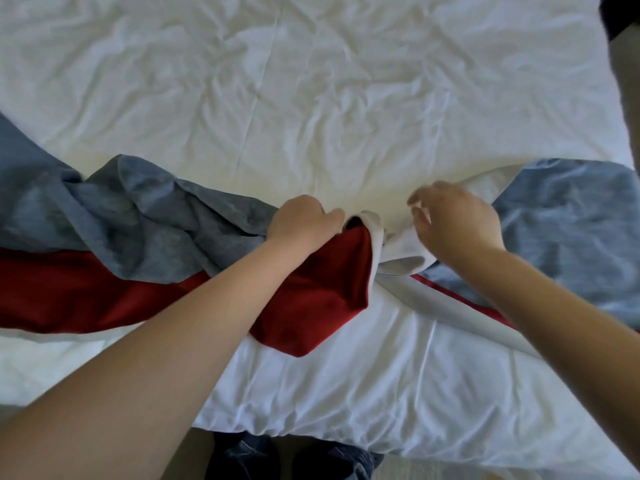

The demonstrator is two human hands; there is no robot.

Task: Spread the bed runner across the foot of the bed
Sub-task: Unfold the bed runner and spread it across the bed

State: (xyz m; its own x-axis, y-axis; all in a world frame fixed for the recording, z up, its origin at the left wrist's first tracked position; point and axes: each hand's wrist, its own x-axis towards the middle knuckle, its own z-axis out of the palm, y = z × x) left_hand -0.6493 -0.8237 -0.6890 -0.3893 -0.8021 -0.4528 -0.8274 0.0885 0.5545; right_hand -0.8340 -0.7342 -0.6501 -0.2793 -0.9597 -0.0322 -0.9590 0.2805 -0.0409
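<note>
jeans (294,459): closest thing in shot is the person's own dark denim legs, right at the bottom edge, standing up against the foot of the bed
floor (433,470): pale strip showing beside the legs, under the overhang of the bedding
duvet (346,375): white, drapes over the near edge of the bed, gathered in small puckers along the hem, fairly smooth above that
bed runner (138,230): grey-blue with a deep red band and a white underside. It lies across the foot end of the bed, left to right, but it's a mess: rumpled and folded over itself on the left, twisted into a knotty bunch in the middle, and flat again on the right, where it reaches the bed's edge
left hand (304,223): fingers curled tight round the bunched grey and red cloth, right at the twist
right hand (457,220): just beside the left one, over the white flipped-over bit of the runner. The fingers are apart and loosely bent, and a bit blurry. Can't tell if the thumb underneath has hold of any cloth
far sheet (311,81): white bedding fills the whole upper half, full of creases running every which way
room: only a sliver at the top right corner past the bed, some brownish floor (628,98) and something dark (620,15) I can't make out
</note>
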